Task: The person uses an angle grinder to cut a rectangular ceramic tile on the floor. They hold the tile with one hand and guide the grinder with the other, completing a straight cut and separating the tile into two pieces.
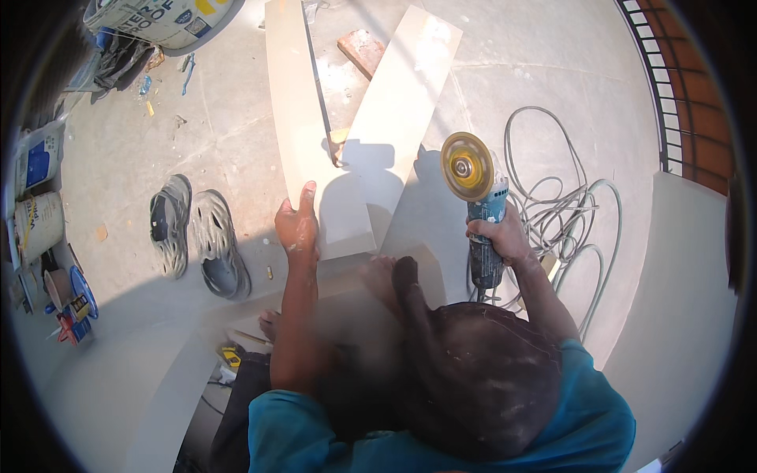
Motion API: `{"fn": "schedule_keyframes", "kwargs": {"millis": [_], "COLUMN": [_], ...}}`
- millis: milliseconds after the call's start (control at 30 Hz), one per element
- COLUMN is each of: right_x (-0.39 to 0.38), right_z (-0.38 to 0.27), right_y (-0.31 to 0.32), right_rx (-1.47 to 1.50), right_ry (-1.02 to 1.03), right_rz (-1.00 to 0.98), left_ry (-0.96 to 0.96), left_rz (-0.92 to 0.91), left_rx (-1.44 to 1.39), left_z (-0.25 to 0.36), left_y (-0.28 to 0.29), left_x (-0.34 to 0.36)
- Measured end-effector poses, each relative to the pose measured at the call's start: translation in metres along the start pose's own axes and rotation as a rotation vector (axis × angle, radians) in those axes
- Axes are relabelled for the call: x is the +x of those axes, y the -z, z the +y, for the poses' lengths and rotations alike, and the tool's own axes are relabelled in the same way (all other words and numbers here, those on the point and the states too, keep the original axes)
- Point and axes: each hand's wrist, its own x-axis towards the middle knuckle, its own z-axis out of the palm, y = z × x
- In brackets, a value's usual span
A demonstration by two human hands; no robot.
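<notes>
My right hand (pixel 501 233) is wrapped round the teal and black body of an angle grinder (pixel 487 211). Its round yellow disc (pixel 467 166) points up and away from me; whether it spins I cannot tell. At the near end of a long pale tile strip (pixel 296 102), my left hand (pixel 298 225) grips the left edge, thumb on top and other fingers mostly hidden. A second pale strip (pixel 406 79) lies slanted to its right, the two meeting in a V at the near end. My shadow covers part of both.
Coiled grey cable (pixel 552 213) lies right of the grinder. A reddish brick (pixel 363 52) rests between the strips' far ends. Grey clogs (pixel 217 244) sit at left, beyond them buckets (pixel 39 225). A yellow tape measure (pixel 230 355) is near my feet. A low wall (pixel 678 315) bounds the right.
</notes>
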Motion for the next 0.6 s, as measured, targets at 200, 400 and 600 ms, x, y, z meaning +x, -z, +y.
{"fn": "schedule_keyframes", "kwargs": {"millis": [200, 400, 600], "right_x": [-0.012, -0.030, -0.047], "right_z": [0.007, 0.020, 0.025], "right_y": [0.011, 0.022, 0.021], "right_rx": [-0.331, -0.396, -0.423], "right_ry": [0.192, 0.103, 0.053], "right_rz": [0.129, 0.161, 0.160], "left_ry": [0.107, 0.143, 0.092], "left_rz": [-0.030, -0.040, -0.056], "left_rx": [-0.070, -0.123, -0.090], "left_z": [0.003, 0.014, 0.030], "left_y": [-0.040, -0.068, -0.084], "left_x": [-0.015, -0.025, -0.031]}}
